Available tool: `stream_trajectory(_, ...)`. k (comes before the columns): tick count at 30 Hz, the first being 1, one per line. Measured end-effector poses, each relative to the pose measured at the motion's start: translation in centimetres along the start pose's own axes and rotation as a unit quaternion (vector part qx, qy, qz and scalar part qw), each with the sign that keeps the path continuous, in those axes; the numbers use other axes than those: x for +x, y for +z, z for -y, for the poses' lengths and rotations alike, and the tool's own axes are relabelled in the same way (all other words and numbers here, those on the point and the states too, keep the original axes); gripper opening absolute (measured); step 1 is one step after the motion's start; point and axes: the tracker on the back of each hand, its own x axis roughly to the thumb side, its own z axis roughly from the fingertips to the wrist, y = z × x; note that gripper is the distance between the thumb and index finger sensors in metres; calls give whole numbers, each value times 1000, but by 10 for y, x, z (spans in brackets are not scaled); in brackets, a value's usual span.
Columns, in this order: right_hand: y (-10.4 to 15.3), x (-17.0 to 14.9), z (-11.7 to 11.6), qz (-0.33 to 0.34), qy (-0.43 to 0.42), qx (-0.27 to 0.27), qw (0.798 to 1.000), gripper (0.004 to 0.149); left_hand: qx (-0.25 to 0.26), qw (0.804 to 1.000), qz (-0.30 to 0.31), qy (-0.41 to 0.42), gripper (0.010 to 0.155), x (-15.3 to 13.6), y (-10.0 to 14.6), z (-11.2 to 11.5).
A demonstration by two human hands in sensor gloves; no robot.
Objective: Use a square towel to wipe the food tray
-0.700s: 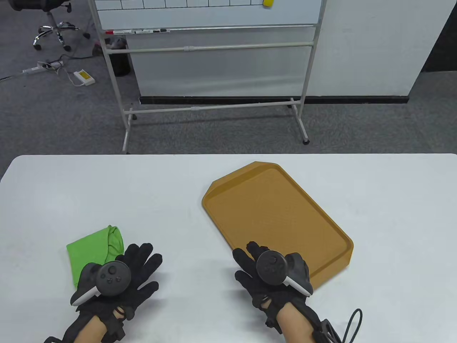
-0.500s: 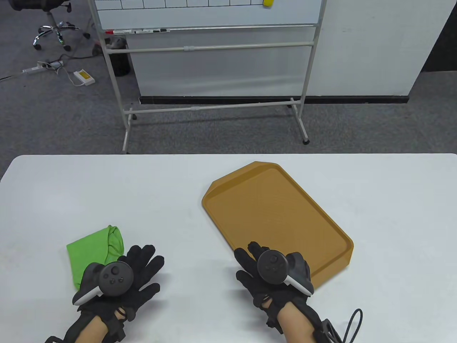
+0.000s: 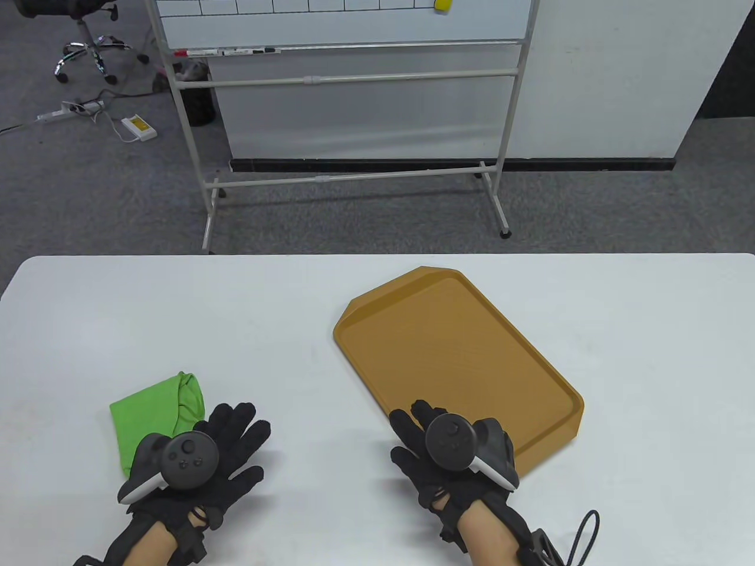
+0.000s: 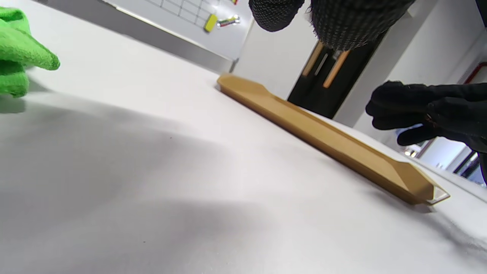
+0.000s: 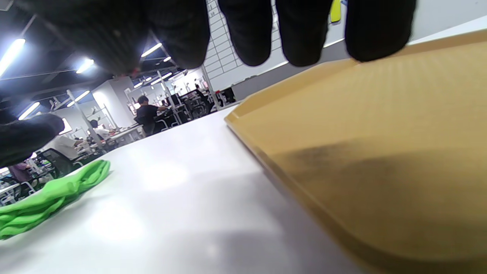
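A brown food tray (image 3: pixel 454 354) lies at an angle on the white table (image 3: pixel 236 318), right of centre; it also shows in the left wrist view (image 4: pixel 323 137) and the right wrist view (image 5: pixel 380 152). A folded green towel (image 3: pixel 154 413) lies at the front left, also in the left wrist view (image 4: pixel 19 57) and the right wrist view (image 5: pixel 49 198). My left hand (image 3: pixel 230 442) hovers open, fingers spread, just right of the towel and partly over its near edge. My right hand (image 3: pixel 424 430) is open over the tray's near left corner, holding nothing.
A whiteboard on a wheeled frame (image 3: pixel 348 76) stands on the carpet behind the table. An office chair (image 3: pixel 88 47) and a power strip (image 3: pixel 65 112) are at the far left. A black cable (image 3: pixel 584 530) hangs by my right wrist.
Both hands have shifted only slightly; the left hand drifted a little to the right. Towel and tray have not moved.
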Motion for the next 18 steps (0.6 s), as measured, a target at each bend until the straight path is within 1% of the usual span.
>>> stream_trajectory(6, 0, -3, -1, -9, 0, 1, 1000, 66, 8, 1000, -4, 10, 71, -3, 1, -2)
stream_trajectory(12, 2, -9, 4, -33, 6, -29, 999, 67, 7, 1000, -4, 11, 70, -2, 0, 0)
stream_trajectory(16, 4, -21, 9, -88, 24, -58, 994, 71, 11, 1000, -2, 16, 70, -2, 0, 0)
stream_trajectory(18, 6, -34, 12, -133, 31, -67, 988, 73, 7, 1000, -1, 17, 70, -2, -1, 1)
